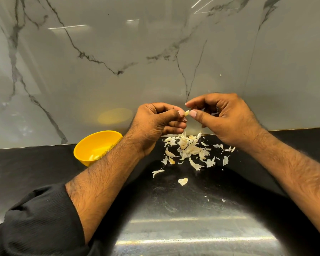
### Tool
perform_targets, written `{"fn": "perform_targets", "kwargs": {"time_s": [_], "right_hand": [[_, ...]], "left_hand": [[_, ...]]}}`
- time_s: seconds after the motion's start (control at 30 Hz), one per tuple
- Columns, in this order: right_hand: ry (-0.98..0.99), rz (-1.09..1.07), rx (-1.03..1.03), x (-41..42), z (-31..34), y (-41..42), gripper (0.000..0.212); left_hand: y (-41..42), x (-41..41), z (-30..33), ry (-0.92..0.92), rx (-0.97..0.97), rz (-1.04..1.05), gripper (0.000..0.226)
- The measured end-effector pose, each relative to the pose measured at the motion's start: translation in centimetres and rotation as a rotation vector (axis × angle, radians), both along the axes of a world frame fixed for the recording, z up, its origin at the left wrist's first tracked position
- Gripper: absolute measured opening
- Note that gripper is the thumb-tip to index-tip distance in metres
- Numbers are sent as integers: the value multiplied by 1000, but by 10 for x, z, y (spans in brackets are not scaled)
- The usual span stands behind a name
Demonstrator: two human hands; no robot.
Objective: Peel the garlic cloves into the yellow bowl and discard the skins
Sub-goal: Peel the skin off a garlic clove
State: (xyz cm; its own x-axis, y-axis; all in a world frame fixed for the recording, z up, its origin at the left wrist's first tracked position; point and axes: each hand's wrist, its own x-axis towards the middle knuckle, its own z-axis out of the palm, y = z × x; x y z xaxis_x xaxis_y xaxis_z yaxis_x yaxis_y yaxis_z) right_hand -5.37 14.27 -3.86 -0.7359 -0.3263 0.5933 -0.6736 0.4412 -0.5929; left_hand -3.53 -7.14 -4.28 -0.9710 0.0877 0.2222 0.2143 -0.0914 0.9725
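Garlic clove (187, 112) held in the air between both thumbs, its long axis running hand to hand; left hand (153, 124) pinches one end, right hand (227, 117) pinches the other and a skin flake; yellow bowl (96, 146) lies down-left, nearer the left hand; skins (190, 152) heaped directly beneath on the black counter (44, 163)

We see a small pale garlic clove (187, 113) raised above the glossy black tabletop (174, 191). Below it lies a loose heap of thin white papery garlic skins (190, 151). Left of the heap sits a round yellow plastic bowl (85, 151), upright, with pale peeled cloves (93, 157) in its bottom.
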Motion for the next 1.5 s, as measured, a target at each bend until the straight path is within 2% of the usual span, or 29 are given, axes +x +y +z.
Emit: {"fn": "perform_targets", "kwargs": {"time_s": [0.13,0.4,0.5,0.67,0.8,0.9,1.13,1.3,1.5], "right_hand": [[4,-14,36,0,2,0,11],[-47,-34,26,0,0,-4,8],[-172,1,-80,-1,0,-4,9],[-430,157,-341,-1,-2,-8,11],[-522,230,-420,-3,-2,-6,14],[-548,244,-426,-3,-3,-5,16],[-528,238,-379,-1,-1,-3,14],[-318,126,-156,0,-1,-3,10],[-244,99,-135,1,0,-1,11]], "left_hand": [[1,2,1,9,-19,-40,16],[1,3,-2,184,-179,18,23],[1,3,-2,208,-189,12,22],[0,3,-1,155,-66,-26,8],[1,5,1,118,-35,-34,7],[1,5,2,102,-32,-24,14],[-1,5,3,110,-73,-23,14],[-3,5,3,102,-65,-38,20],[-4,5,4,90,-61,-56,25]]}}
